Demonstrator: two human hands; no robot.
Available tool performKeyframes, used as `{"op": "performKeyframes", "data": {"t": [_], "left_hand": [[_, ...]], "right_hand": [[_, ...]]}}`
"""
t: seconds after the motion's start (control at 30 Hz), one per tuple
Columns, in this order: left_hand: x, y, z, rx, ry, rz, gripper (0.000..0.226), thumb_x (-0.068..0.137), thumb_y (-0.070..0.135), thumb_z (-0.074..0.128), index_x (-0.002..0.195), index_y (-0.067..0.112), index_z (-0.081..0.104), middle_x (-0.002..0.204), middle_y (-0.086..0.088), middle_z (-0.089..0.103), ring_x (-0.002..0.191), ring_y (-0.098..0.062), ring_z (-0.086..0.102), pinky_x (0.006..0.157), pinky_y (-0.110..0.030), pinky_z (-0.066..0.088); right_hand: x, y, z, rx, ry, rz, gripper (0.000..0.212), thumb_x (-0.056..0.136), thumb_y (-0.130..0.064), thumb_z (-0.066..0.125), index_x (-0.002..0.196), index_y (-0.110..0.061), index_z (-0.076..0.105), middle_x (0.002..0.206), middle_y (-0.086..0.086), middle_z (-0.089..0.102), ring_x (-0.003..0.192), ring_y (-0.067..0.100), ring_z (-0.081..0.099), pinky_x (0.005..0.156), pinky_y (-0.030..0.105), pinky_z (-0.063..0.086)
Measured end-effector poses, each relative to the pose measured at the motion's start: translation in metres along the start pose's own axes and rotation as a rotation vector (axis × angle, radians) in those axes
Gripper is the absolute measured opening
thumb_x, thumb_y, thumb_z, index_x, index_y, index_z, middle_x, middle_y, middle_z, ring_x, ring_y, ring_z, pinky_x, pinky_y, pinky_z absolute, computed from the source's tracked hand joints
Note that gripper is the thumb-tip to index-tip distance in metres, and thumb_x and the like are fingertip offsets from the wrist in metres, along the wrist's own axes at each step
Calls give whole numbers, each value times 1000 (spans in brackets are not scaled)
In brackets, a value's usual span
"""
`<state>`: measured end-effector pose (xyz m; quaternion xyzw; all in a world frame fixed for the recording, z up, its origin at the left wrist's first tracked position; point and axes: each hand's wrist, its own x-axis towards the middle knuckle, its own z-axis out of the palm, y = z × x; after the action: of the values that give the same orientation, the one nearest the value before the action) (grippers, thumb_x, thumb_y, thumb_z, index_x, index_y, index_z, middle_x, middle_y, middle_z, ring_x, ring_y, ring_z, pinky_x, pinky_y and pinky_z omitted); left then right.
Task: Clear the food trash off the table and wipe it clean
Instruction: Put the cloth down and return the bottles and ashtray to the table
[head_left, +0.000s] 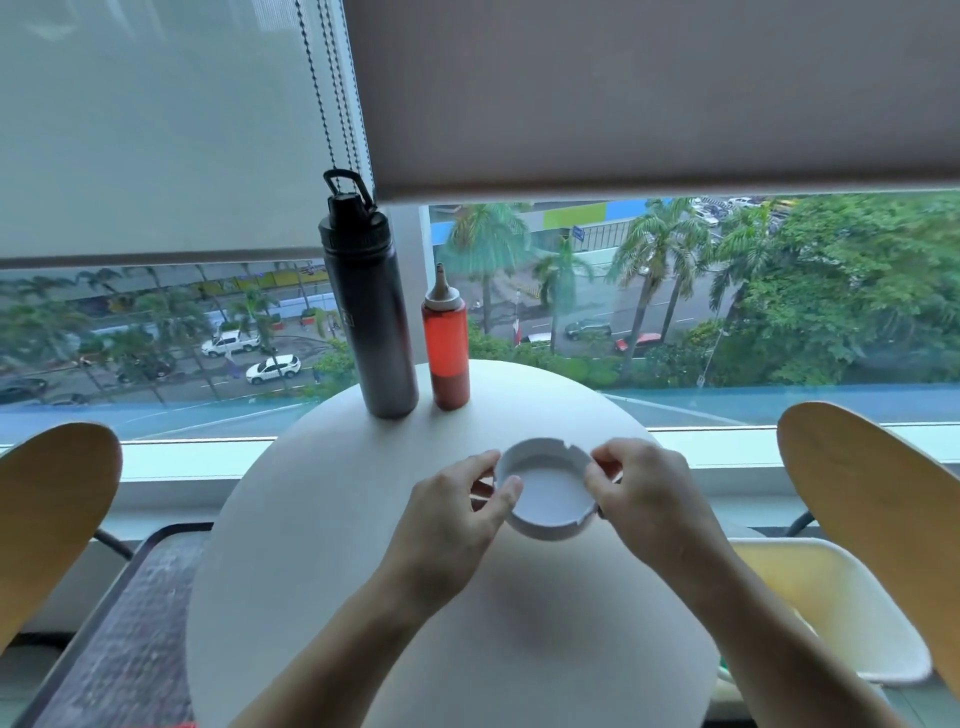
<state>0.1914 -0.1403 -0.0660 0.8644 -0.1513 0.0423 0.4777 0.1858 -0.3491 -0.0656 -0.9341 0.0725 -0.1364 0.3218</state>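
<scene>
Your fingers (506, 491) curled around the rim of a white ashtray (545, 491), a shallow round dish of smooth, matte material with small notches cut into its edge. Your left hand (457, 514) pinched the near-left rim, thumb on the inside and fingers outside; your right hand (641, 491) gripped the right rim in the same way. The ashtray sat between both hands, tilted slightly toward you, over the middle of the table (311, 545); you could not tell whether its base touched the surface.

The table was round, white and smooth. At its far edge stood a tall dark metal water bottle (371, 322) with a black looped cap, and just beside it on the right a red plastic squeeze bottle (447, 348) with a pale conical nozzle. Curved wooden chair backs (49, 519) flanked the table, with a cream plastic chair seat (831, 597) lower right.
</scene>
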Motion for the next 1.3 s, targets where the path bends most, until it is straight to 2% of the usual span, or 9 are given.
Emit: {"op": "performKeyframes", "data": {"t": [0.17,0.3,0.43,0.77,0.83,0.93,1.03,1.17,1.3], "left_hand": [[34,-10,0,-28,34,5,44,95,40,67,132,17,66,115,7,73,98,5,68,85,-6,50],[56,-13,2,-66,46,-7,42,94,37,68,131,17,67,116,6,73,99,6,68,93,-16,54],[75,-12,6,-74,58,1,37,95,28,69,131,16,66,113,9,68,95,13,64,81,-2,46],[105,-16,10,-46,46,-60,41,98,30,65,137,18,61,104,24,60,105,-1,62,74,4,41],[108,-20,13,-50,38,-78,41,98,29,65,137,19,61,95,33,57,99,2,60,79,-1,45],[112,-27,18,-61,39,-95,37,95,34,65,129,19,64,84,22,57,88,-5,57,92,-34,54],[118,-33,24,-53,56,-110,46,90,46,62,131,26,62,99,4,72,91,-14,68,94,-44,55],[125,-41,28,-29,27,-124,70,83,59,56,144,24,52,126,11,69,117,-3,63,103,-36,52],[129,-43,29,-17,12,-133,78,80,62,53,147,23,47,133,9,66,123,-5,61,105,-36,50]], "right_hand": [[36,-4,1,-34,2,-7,18,89,-23,64,80,-10,72,64,4,69,65,26,66,65,38,55],[63,-5,2,-35,13,-6,22,89,-22,62,74,-9,70,59,6,67,64,28,65,63,40,55],[86,-6,7,-26,22,13,23,88,-19,58,72,-6,69,60,9,67,65,30,66,63,41,56],[124,-12,25,-17,34,52,24,87,-14,56,69,-2,66,65,16,68,71,36,64,64,40,55],[131,-12,29,-26,29,54,25,87,-14,55,69,-2,66,65,15,68,71,35,64,64,40,54],[138,-10,36,-26,17,74,24,87,-13,53,70,-3,66,66,14,69,72,35,64,65,39,55],[143,-8,42,-16,17,96,22,87,-12,52,71,-4,66,68,14,69,74,35,64,65,38,54],[149,-6,47,-19,19,106,23,88,-12,53,72,-3,66,69,14,68,74,35,63,64,37,51],[156,-5,49,-29,10,110,23,88,-12,53,73,-3,67,70,14,69,74,34,62,63,36,49]]}}
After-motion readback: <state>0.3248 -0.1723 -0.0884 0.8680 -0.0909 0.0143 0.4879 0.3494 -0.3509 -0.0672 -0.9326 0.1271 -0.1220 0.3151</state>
